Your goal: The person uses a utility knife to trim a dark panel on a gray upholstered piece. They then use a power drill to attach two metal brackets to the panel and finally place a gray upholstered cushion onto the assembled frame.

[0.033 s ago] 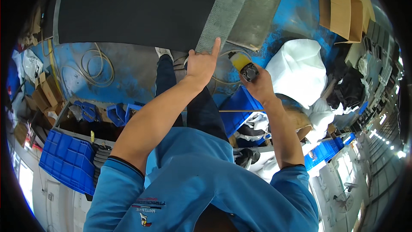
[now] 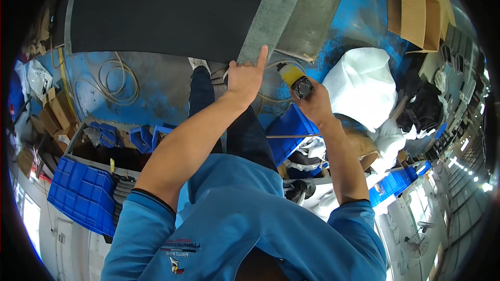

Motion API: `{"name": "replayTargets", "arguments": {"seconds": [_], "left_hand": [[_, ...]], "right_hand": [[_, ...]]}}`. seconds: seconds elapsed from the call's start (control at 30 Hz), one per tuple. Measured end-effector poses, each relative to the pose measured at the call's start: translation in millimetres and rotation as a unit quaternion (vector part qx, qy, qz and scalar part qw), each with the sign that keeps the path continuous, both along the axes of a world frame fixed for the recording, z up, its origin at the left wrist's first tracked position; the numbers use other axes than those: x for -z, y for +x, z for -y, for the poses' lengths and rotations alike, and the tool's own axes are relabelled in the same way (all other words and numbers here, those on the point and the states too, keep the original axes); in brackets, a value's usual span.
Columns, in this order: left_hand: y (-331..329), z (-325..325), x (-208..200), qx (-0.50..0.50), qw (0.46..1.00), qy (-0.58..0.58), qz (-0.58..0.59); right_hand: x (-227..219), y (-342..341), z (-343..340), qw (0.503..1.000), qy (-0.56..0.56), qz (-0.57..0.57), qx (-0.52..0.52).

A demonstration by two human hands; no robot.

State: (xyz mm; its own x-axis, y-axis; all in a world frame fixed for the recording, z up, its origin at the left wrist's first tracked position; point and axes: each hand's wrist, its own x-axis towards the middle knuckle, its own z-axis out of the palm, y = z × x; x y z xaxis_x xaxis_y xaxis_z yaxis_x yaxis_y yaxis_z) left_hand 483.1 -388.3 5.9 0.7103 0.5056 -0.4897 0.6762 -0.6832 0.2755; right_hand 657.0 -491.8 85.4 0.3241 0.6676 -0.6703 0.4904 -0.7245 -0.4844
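My left hand [image 2: 245, 80] is at the near right corner of a black sheet [image 2: 166, 13]. Its thumb points away over a grey textured sheet [image 2: 265, 18] beneath the black one. The other fingers are curled at the sheet's near edge, their tips hidden, so I cannot see what they hold. In my right hand [image 2: 319, 105] is a yellow and black handheld tool [image 2: 292, 75], held off the work surface. A dark round end with small screw-like spots faces up from the grip. What exact kind of tool it is, I cannot tell.
Coiled hose [image 2: 117, 83] lies on the blue floor. To the right are a large white bag [image 2: 362, 86] and an open cardboard box [image 2: 414, 13]. Blue bins [image 2: 80, 192] stand at the lower left, and another blue bin [image 2: 286, 135] is close by my right forearm.
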Motion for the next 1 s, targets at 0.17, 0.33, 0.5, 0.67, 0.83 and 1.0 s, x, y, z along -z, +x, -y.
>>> {"name": "replayTargets", "arguments": {"seconds": [0.17,0.33,0.5,0.67,0.83,1.0], "left_hand": [[4,-10,-6,0.021,1.0,-0.004,-0.019],[1,-6,-6,0.02,1.0,-0.002,-0.018],[2,-7,-3,0.03,1.0,0.005,-0.009],[-3,-7,-1,0.021,1.0,0.019,0.008],[-3,-8,-1,0.02,1.0,0.004,-0.005],[-2,-12,-5,0.029,0.999,-0.023,-0.021]], "right_hand": [[4,4,-3,1.0,0.014,-0.012,0.009],[-3,10,-16,1.0,-0.011,-0.006,-0.015],[19,18,-37,0.987,0.131,-0.003,-0.087],[18,24,-58,0.985,0.099,-0.01,-0.139],[11,26,-70,0.987,0.04,-0.016,-0.154],[4,23,-79,0.985,0.004,-0.002,-0.172]]}}
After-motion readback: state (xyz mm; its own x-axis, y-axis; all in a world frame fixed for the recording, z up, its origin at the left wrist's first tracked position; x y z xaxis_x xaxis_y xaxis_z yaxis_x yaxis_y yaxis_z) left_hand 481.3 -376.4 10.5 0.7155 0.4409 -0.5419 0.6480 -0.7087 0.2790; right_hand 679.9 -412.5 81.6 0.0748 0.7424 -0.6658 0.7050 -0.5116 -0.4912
